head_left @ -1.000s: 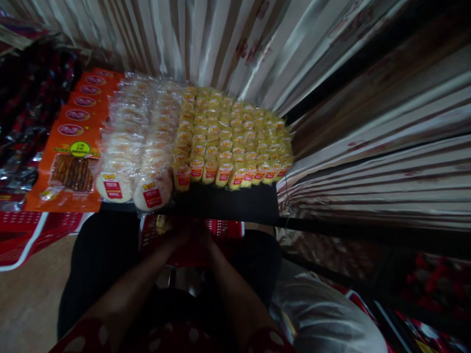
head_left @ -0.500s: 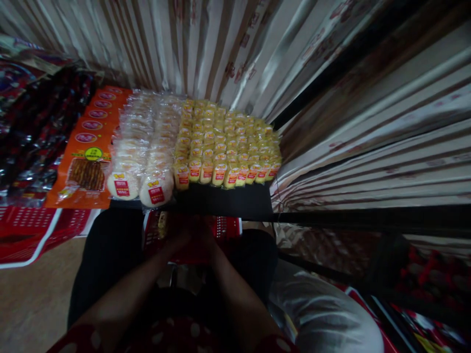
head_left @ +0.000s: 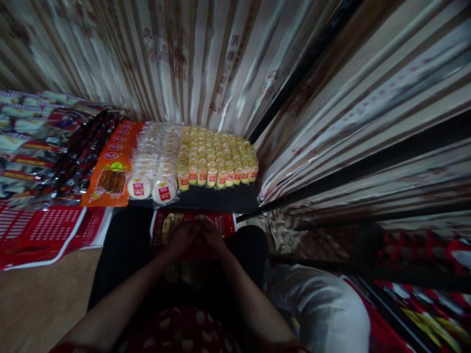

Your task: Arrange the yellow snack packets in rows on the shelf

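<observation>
In the head view my left hand [head_left: 184,236] and my right hand [head_left: 209,232] come together low inside a red plastic basket [head_left: 226,225] between my knees. The fingers of both look bent and closed near each other. Whatever they hold is too dark and small to make out. Pale yellow wrapped snacks [head_left: 168,225] lie in the basket left of my left hand. Just beyond, on a black shelf [head_left: 217,197], stand rows of small yellow wrapped cakes [head_left: 211,171]. Beside them are two rows of round white rice crackers [head_left: 164,191] in clear wrappers.
An orange snack bag [head_left: 114,166] and dark red wrapped packs [head_left: 83,157] line the shelf's left part. Another red basket [head_left: 44,230] is at the left. A pleated curtain [head_left: 206,63] hangs behind. A person's light-trousered knee [head_left: 327,309] is close on my right, near black metal bars [head_left: 353,171].
My view has shifted, showing more of the shelf's left end and the curtain. Both hands remain together in the basket and appear more distinctly now.
</observation>
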`<state>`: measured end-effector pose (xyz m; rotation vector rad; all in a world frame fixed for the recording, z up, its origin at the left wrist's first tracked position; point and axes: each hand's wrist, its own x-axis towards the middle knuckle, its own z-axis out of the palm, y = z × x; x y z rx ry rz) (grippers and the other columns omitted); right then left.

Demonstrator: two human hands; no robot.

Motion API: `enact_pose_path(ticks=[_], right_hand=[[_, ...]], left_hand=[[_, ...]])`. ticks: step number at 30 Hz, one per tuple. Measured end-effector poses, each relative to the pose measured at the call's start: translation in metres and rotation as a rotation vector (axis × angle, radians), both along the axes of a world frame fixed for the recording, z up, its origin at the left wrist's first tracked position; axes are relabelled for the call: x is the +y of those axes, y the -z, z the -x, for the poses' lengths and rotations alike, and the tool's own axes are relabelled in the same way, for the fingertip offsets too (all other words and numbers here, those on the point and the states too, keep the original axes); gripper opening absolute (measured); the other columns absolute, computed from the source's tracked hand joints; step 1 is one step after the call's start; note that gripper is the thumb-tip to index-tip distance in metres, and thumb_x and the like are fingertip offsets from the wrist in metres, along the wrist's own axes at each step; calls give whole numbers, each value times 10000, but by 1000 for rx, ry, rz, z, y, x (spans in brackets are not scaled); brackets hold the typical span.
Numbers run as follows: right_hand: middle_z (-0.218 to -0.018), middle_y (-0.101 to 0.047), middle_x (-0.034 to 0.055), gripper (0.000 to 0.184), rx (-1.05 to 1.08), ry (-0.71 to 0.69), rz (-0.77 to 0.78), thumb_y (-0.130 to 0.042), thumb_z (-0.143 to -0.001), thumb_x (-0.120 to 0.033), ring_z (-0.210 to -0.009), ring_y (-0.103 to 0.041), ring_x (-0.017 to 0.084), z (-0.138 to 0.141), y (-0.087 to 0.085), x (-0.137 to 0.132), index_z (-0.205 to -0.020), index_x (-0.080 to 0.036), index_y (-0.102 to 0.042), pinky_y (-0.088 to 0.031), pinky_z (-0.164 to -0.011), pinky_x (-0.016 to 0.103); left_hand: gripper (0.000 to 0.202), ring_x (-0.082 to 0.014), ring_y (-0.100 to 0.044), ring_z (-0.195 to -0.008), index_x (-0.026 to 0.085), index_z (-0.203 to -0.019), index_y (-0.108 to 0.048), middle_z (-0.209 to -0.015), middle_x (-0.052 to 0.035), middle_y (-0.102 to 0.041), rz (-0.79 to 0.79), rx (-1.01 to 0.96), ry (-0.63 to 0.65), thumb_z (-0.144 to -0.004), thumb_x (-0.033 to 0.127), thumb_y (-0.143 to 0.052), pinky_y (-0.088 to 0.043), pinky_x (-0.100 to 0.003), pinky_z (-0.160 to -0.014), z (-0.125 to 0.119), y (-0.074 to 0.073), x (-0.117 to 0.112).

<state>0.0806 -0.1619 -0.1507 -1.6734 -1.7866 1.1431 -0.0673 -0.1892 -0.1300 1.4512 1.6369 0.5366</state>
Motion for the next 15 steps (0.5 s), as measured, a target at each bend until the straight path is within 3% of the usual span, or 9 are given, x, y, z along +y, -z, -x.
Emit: enact_pose_path(ticks=[8,12,15], right_hand=[[-818,-687,1,154,197,-44,4,-559,-745,-202,-753,-646,148,0,-46,-4,-883,-201,-627,-513,-702,264],[-829,-675,8,151,324,-56,-33,-567,-744,-237,-765,-638,143,8,-69,-6,-888,-197,-586,-504,-706,253],[-878,-665,12,218,225,-70,-96,-584,-747,-286,-769,-627,148,13,-86,-10,-951,-209,-570,-493,-665,245]], left_hand=[[236,-182,-576,-818,176,-835,-632,-863,-58,-654,-127,14,-61,-802,323,-451,-426,-289,-767,16,-40,10],[271,-153,-580,-706,194,-824,-630,-765,-19,-656,-148,-54,-101,-800,394,-449,-432,-251,-658,20,-57,16],[333,-144,-562,-606,184,-773,-617,-647,-6,-626,-136,-194,-147,-782,476,-457,-419,-244,-576,22,-67,19]])
